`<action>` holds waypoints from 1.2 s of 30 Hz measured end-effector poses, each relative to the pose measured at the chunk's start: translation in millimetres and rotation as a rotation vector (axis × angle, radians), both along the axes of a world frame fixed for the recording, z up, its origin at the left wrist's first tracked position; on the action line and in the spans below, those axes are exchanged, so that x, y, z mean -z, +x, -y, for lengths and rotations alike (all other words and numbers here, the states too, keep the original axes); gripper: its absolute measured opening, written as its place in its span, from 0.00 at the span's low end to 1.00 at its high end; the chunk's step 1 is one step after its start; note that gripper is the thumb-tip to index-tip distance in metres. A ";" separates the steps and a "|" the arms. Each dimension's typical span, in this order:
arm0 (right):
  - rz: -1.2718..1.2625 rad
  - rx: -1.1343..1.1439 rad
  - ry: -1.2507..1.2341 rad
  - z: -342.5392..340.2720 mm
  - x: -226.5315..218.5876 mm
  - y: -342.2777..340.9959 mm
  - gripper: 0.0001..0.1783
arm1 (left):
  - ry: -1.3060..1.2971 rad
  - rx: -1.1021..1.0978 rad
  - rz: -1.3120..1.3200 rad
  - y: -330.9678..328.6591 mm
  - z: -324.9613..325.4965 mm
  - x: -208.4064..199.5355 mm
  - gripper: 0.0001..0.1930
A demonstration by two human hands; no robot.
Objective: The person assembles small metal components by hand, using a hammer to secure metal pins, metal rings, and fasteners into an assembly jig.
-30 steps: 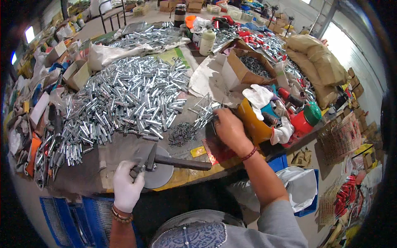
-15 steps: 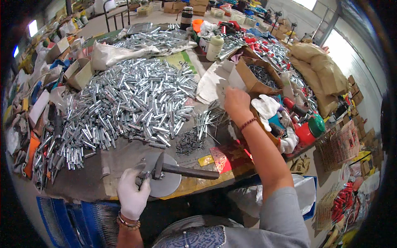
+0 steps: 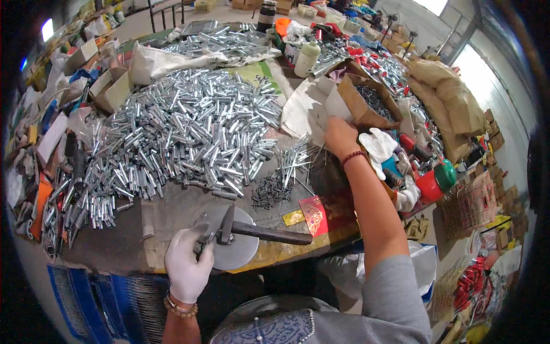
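Hammer (image 3: 269, 233) has left hand (image 3: 189, 269) beside it, pinching half-hidden piece (image 3: 211, 237); beyond hammer, right hand (image 3: 342, 139) has grip I cannot tell.

No wording is legible: the green sheet (image 3: 256, 71) bears dark marks (too small), the red packet (image 3: 314, 214) gold print
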State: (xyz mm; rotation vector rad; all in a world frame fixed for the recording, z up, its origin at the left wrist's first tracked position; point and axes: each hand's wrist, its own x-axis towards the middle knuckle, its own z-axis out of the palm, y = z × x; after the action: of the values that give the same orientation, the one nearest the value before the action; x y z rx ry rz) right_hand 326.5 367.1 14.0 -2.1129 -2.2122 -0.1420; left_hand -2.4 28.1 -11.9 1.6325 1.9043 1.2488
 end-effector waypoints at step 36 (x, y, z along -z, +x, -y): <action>-0.146 -0.107 -0.027 -9.2 12.0 19.8 0.15 | 0.034 0.004 -0.056 1.2 -0.5 0.4 0.18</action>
State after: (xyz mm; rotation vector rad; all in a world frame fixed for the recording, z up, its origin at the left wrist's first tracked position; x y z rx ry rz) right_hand 346.3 376.2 2.0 -1.9438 -2.2464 0.0472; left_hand -1.2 28.7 -12.3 1.7042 1.9215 1.2533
